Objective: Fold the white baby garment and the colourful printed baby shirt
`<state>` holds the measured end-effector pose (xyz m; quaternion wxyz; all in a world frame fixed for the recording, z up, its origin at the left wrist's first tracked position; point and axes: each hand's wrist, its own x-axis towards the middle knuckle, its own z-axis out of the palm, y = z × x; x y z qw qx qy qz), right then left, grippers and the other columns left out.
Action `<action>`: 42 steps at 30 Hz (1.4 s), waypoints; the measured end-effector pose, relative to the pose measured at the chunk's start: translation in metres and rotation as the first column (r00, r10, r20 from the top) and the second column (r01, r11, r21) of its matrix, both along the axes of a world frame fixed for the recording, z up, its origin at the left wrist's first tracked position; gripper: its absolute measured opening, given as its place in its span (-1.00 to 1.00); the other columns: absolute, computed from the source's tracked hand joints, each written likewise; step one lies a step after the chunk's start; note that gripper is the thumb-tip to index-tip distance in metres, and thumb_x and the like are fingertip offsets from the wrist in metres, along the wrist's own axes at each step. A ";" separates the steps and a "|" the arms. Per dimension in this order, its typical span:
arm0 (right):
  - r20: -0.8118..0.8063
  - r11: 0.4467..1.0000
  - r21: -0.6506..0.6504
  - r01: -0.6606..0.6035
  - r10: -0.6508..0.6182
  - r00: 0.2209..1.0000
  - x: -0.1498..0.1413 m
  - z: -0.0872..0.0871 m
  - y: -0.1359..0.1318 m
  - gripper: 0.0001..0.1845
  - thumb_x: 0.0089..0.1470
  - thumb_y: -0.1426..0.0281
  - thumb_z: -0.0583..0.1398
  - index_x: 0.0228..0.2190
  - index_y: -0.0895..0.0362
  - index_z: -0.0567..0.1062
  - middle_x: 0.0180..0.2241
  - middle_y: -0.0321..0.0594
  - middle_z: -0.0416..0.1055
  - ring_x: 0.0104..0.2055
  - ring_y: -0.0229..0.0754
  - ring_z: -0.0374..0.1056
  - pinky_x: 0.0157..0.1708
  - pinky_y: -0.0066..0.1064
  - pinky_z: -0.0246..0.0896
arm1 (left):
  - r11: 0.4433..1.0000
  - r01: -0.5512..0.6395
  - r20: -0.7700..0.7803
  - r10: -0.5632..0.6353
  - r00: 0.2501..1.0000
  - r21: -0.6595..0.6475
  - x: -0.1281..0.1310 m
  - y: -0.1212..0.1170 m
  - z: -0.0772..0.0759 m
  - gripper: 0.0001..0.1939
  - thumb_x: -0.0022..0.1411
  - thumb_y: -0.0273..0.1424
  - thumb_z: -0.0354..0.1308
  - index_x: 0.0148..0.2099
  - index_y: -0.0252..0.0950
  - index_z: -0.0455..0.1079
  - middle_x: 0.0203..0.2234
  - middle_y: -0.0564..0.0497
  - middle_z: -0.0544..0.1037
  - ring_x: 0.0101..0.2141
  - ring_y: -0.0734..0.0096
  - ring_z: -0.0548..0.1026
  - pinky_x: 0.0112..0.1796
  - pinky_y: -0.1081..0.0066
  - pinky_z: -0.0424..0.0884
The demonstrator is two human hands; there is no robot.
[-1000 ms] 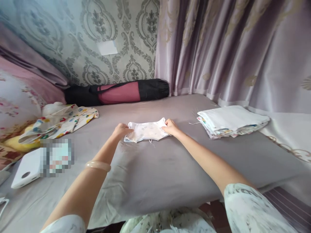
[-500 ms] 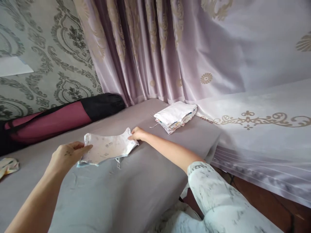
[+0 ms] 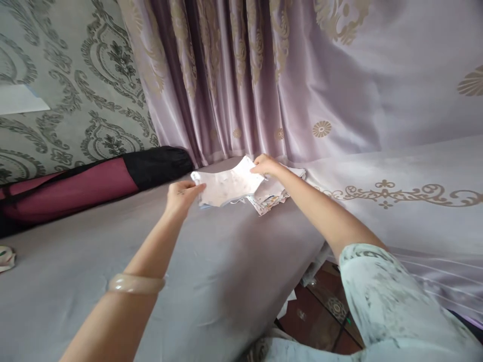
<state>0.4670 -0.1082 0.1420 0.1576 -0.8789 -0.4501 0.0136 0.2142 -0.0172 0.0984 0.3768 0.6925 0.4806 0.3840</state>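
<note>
- Through the head camera I take the stack of folded cloths (image 3: 272, 198) as my landmark; it sits on the grey bed surface (image 3: 199, 271), in front of the curtain (image 3: 241, 100).
- I have the pale garment (image 3: 228, 187) stretched between both hands, mostly left of the stack and overlapping its left part in view; whether they touch, I can't tell.
- Its long axis runs left to right, pointing at the stack, the right end slightly higher in view.
- My right hand (image 3: 267, 166) pinches the end by the stack and is clearly nearer to it.
- My left hand (image 3: 183, 197) pinches the opposite end, thumb on top, farther left of the stack.
- Well left of the stack lies a long maroon-and-black bag (image 3: 98, 182).
</note>
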 end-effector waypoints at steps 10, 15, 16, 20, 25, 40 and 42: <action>0.223 0.954 -0.147 0.261 -0.225 0.948 0.091 0.016 -0.020 -0.49 -0.10 0.47 0.28 -0.03 0.24 0.51 0.00 0.08 0.41 0.07 0.04 0.31 -0.05 -0.31 0.24 | 0.955 0.213 0.233 -0.163 0.959 -0.207 0.135 -0.008 -0.030 -0.80 -0.17 -0.30 0.32 -0.55 -0.33 0.43 -0.72 0.13 0.31 -0.62 0.53 0.24 -0.54 0.48 0.13; 0.320 0.937 -0.119 0.330 -0.278 0.906 0.115 0.009 -0.024 -0.44 0.02 0.45 0.22 0.09 0.26 0.40 0.12 0.14 0.26 0.18 0.07 0.14 0.08 -0.23 0.09 | 0.896 0.266 0.338 -0.142 0.930 -0.356 0.172 -0.018 -0.041 -0.80 -0.16 -0.37 0.32 -0.59 -0.34 0.38 -0.72 0.13 0.31 -0.66 0.59 0.17 -0.59 0.48 0.09; 0.335 0.938 -0.116 0.327 -0.273 0.902 0.119 0.007 -0.024 -0.47 0.04 0.44 0.20 0.08 0.26 0.40 0.11 0.14 0.26 0.18 0.07 0.13 0.09 -0.22 0.07 | 0.883 0.278 0.354 -0.140 0.925 -0.379 0.176 -0.020 -0.042 -0.80 -0.15 -0.38 0.32 -0.60 -0.34 0.37 -0.72 0.12 0.31 -0.67 0.60 0.16 -0.60 0.49 0.08; 0.390 0.937 -0.113 0.331 -0.264 0.882 0.136 -0.003 -0.020 -0.53 0.06 0.45 0.16 0.03 0.27 0.45 0.10 0.14 0.26 0.17 0.07 0.13 0.10 -0.19 0.03 | 0.844 0.285 0.367 -0.114 0.923 -0.454 0.190 -0.026 -0.045 -0.79 -0.12 -0.42 0.31 -0.63 -0.34 0.34 -0.73 0.11 0.32 -0.69 0.60 0.17 -0.64 0.50 0.04; 0.442 0.932 -0.127 0.339 -0.252 0.861 0.146 -0.018 -0.013 -0.59 0.06 0.48 0.13 -0.03 0.27 0.49 0.08 0.12 0.27 0.16 0.06 0.11 0.08 -0.20 0.00 | 0.826 0.276 0.311 -0.129 0.942 -0.491 0.200 -0.027 -0.053 -0.71 -0.08 -0.41 0.29 -0.69 -0.31 0.26 -0.77 0.12 0.27 -0.70 0.60 0.15 -0.63 0.50 0.08; 0.397 0.943 0.017 0.334 -0.313 0.863 0.135 -0.069 -0.018 -0.55 0.09 0.56 0.05 0.01 0.28 0.44 0.07 0.18 0.28 0.14 0.11 0.11 0.05 -0.19 -0.01 | 0.932 0.283 0.000 -0.291 0.957 -0.228 0.194 -0.033 -0.078 -0.74 -0.07 -0.30 0.29 -0.61 -0.25 0.27 -0.69 0.12 0.33 -0.54 0.42 0.36 -0.50 0.45 0.16; 0.397 0.944 0.031 0.328 -0.313 0.863 0.134 -0.070 -0.017 -0.54 0.11 0.58 0.02 0.04 0.27 0.41 0.06 0.17 0.28 0.13 0.10 0.13 0.04 -0.20 0.01 | 0.931 0.281 -0.011 -0.291 0.957 -0.234 0.191 -0.037 -0.077 -0.72 -0.06 -0.30 0.30 -0.59 -0.24 0.26 -0.66 0.12 0.35 -0.53 0.43 0.36 -0.50 0.45 0.16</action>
